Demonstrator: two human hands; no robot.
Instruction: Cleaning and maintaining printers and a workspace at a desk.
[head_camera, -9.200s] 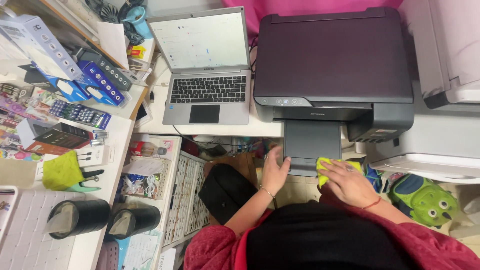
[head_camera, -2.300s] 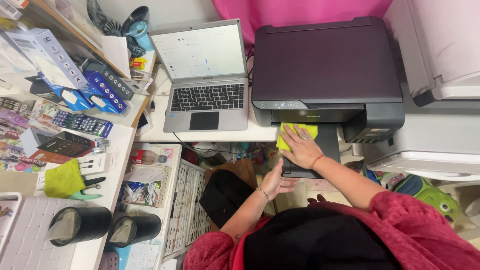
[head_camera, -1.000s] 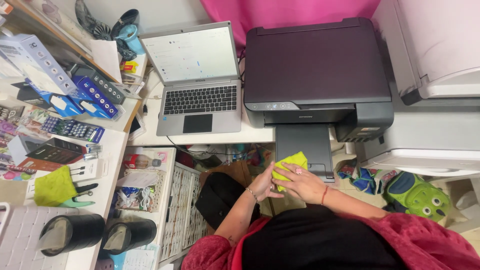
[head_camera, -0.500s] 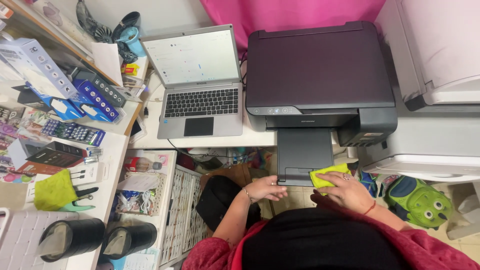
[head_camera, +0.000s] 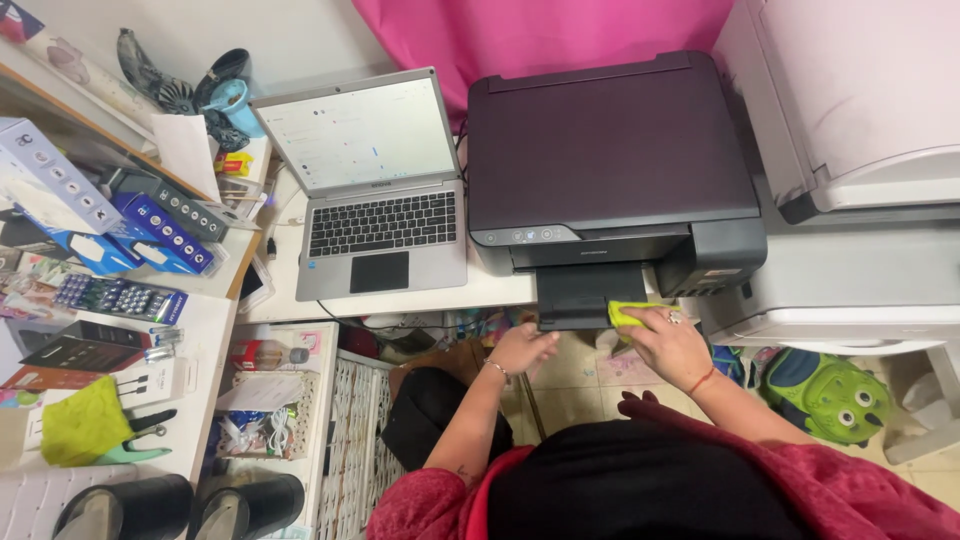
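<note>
Since half a second ago, I am seeing the printer's output tray (head_camera: 588, 298) pushed in shorter. My right hand (head_camera: 668, 345) is pressing the yellow-green cloth (head_camera: 632, 313) with curled fingers against the tray's right front corner. My left hand (head_camera: 524, 348) (half open, holding nothing) is touching the tray's left edge, below the black printer (head_camera: 605, 160).

One laptop (head_camera: 370, 190), one dark printer (head_camera: 610, 170), two yellow-green cloths (head_camera: 632, 313) (head_camera: 82, 434), two black rolls (head_camera: 125, 510) (head_camera: 248, 500), two hands (head_camera: 522, 350) (head_camera: 668, 345).
</note>
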